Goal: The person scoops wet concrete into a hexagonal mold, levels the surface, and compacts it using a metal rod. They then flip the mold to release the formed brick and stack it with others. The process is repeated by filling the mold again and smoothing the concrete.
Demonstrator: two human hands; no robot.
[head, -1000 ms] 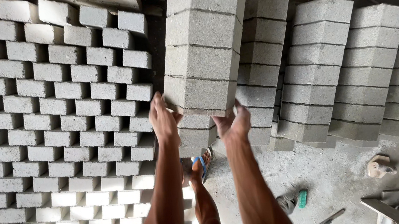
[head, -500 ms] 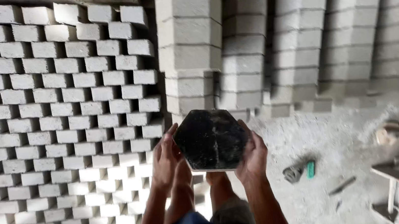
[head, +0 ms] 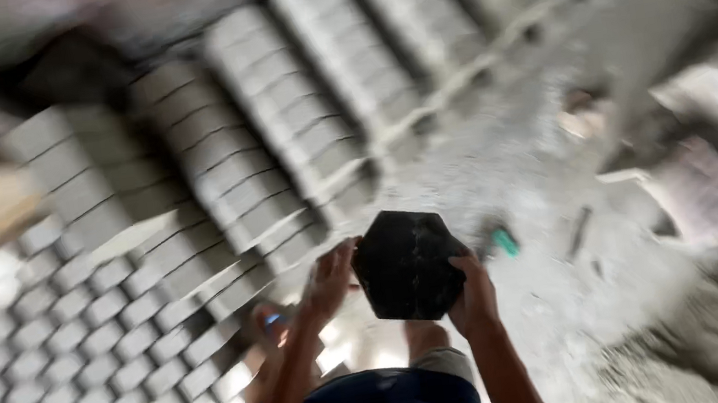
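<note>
A black hexagonal mould [head: 408,264] is held in front of me between both hands. My left hand [head: 330,281] grips its left edge and my right hand [head: 473,293] grips its right edge. Behind it stand tall stacks of grey hexagonal paving blocks [head: 264,149]. The whole view is blurred by motion.
A field of grey paving blocks [head: 57,361] laid out in rows covers the ground at the left. My legs and sandalled foot [head: 271,319] show below the mould. A small green object [head: 505,242] lies on the dusty concrete floor [head: 577,311]. Blurred equipment sits at the right.
The view has swung right and tilted; the stacks now slant across the top. Both hands still hold the black mould, which a second ago was under a stack of blocks.
</note>
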